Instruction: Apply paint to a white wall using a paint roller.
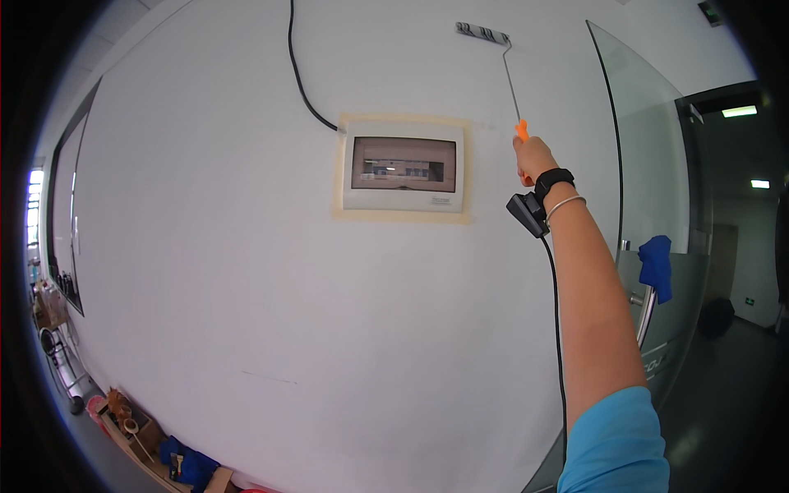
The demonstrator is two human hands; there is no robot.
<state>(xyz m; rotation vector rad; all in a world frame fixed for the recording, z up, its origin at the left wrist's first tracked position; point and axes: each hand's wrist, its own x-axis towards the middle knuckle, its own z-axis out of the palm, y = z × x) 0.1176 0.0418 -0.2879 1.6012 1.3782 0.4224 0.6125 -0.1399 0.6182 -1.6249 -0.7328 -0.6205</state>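
Observation:
My right hand (534, 158) is closed around the orange handle of a paint roller (483, 33), arm stretched up and forward. The roller's thin wire frame rises from the handle to a grey-and-black striped sleeve, which lies against or close to the upper white wall (246, 271); whether it touches I cannot tell. A black strap with a small black device (528, 215) and a light bangle circle my right wrist, and a cable hangs from the device. Left of my hand, a white electrical distribution box (403, 201) with a tinted window sits on the wall, bordered by pale masking tape. My left hand is out of view.
A black cable (300, 82) runs down the wall to the box. At the right stands a glass door (649, 164) with a blue cloth (655, 267) over its metal handle, beside a dark corridor. Cardboard boxes (148, 435) and a blue cloth bundle (191, 467) lie at the lower left.

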